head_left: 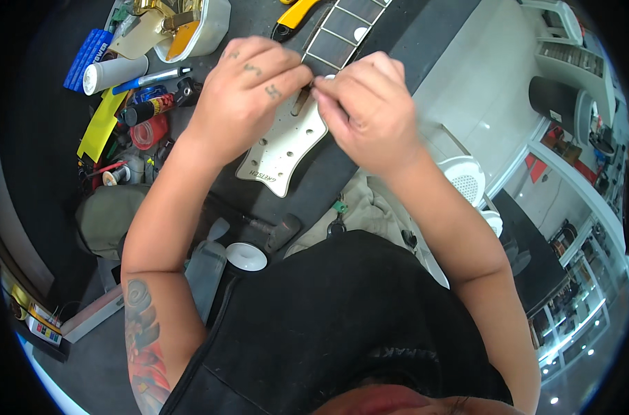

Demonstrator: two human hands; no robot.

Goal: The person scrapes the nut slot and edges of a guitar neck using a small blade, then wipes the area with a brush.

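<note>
A guitar neck lies on the dark bench in front of me. Its white headstock point(284, 155), pierced by several tuner holes, points toward me, while the dark fretboard point(345, 33) with metal frets runs away to the upper right. My left hand point(248, 93) and my right hand point(375, 114) meet over the place where headstock and fretboard join. Both are closed in a pinch, fingertips almost touching. Whatever they hold is too small or hidden to make out. Below the fingertips, a narrow dark slot point(300, 104) shows in the headstock face.
Left of my left hand stand a clear plastic tub point(217, 31) of parts, a white cylinder point(114, 75), a blue pen-like tool point(152, 79) and a wire spool point(118, 175). A yellow-handled tool point(298, 15) lies beyond. Nearer are a white dish point(246, 256) and a white chair point(464, 178).
</note>
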